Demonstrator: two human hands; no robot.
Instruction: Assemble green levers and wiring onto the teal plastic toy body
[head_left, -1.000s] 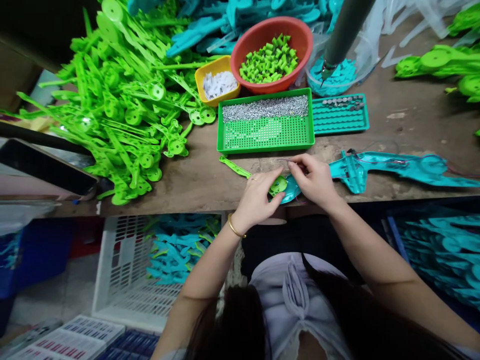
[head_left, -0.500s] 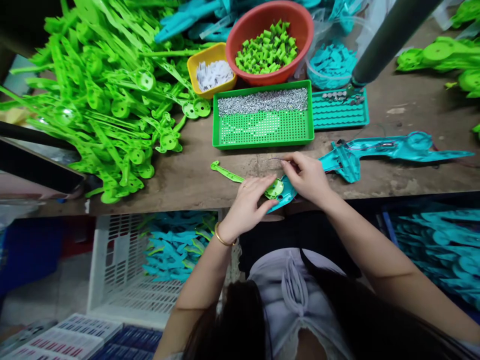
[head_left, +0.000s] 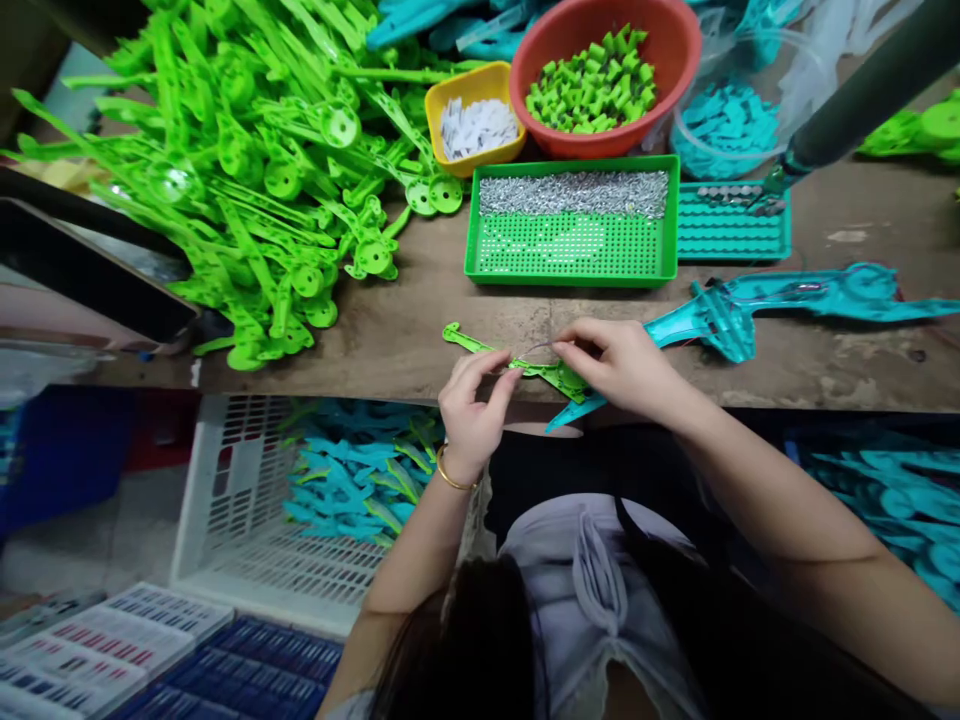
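At the near edge of the brown table [head_left: 420,330], my left hand [head_left: 471,410] pinches the thin stem of a green plastic part [head_left: 480,348]. A thin wire [head_left: 534,348] arches between my two hands. My right hand [head_left: 619,366] is closed over the round end of that green part where it sits on a teal plastic piece [head_left: 574,412], whose tip sticks out over the table edge. My left wrist carries a gold bangle.
A big heap of green parts [head_left: 247,170] fills the left of the table. Behind my hands stand a green tray of small metal pins [head_left: 574,220], a teal tray [head_left: 731,232], a yellow bowl [head_left: 480,118] and a red bowl [head_left: 607,75]. A long teal part [head_left: 787,300] lies right. A white crate [head_left: 300,500] sits below.
My left hand slid left from the round end onto the green stem, and the green part tilted up. The camera view shifted so the table contents sit further right.
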